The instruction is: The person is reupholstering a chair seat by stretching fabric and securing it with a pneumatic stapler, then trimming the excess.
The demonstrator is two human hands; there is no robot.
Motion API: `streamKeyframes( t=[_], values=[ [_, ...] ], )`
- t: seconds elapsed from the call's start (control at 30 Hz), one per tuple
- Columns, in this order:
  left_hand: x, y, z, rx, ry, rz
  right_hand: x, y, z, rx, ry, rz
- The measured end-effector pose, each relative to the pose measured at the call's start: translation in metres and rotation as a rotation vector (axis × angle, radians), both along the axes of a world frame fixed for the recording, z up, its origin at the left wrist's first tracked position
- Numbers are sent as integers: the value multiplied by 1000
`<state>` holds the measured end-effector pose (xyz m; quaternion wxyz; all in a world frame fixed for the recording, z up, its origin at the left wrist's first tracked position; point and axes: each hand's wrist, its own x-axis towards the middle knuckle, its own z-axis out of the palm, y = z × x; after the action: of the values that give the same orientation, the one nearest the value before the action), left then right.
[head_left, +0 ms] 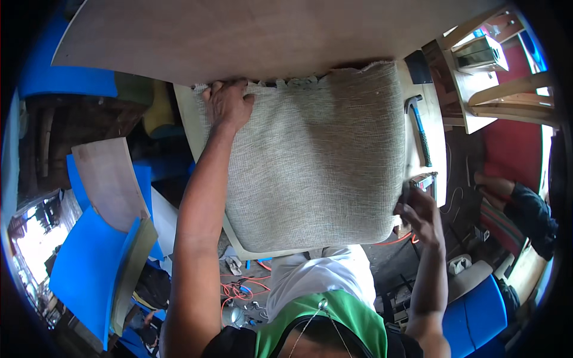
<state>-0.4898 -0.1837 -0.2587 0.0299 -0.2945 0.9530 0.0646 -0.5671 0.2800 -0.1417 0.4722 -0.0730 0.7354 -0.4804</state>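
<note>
In front of me lies a seat pad [310,161] covered in grey-beige woven fabric, its far edge ragged against a large curved plywood panel [268,36]. My left hand [230,106] presses on the far left corner of the fabric, fingers bent over the frayed edge and partly hidden there. Beside the pad's right edge is my right hand [422,215], smeared by motion; whether it holds anything does not show. Just beyond it sits a small metal-and-dark tool [425,181], partly covered by the hand, its kind unclear.
A hammer [419,130] with a blue handle lies on the pale board right of the pad. Blue foam sheets [89,262] and a curved plywood piece [110,182] stand at left. An orange hose [245,289] coils on the floor. Another person's legs [507,194] show at far right.
</note>
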Motion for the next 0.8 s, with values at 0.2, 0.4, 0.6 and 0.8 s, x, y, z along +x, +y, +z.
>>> streamKeyframes(
  t=[0.2,0.4,0.6,0.8],
  values=[
    [17,2,-9,22,155,-208,-34,-122,-68,-292,-423,332],
    [19,-2,-20,-6,318,-391,-59,-195,-104,-280,-734,250],
    [23,-6,-23,51,416,-412,-48,-196,-106,-269,-845,203],
    [22,-4,-22,75,427,-429,-34,-204,-108,-283,-786,125]
  ],
)
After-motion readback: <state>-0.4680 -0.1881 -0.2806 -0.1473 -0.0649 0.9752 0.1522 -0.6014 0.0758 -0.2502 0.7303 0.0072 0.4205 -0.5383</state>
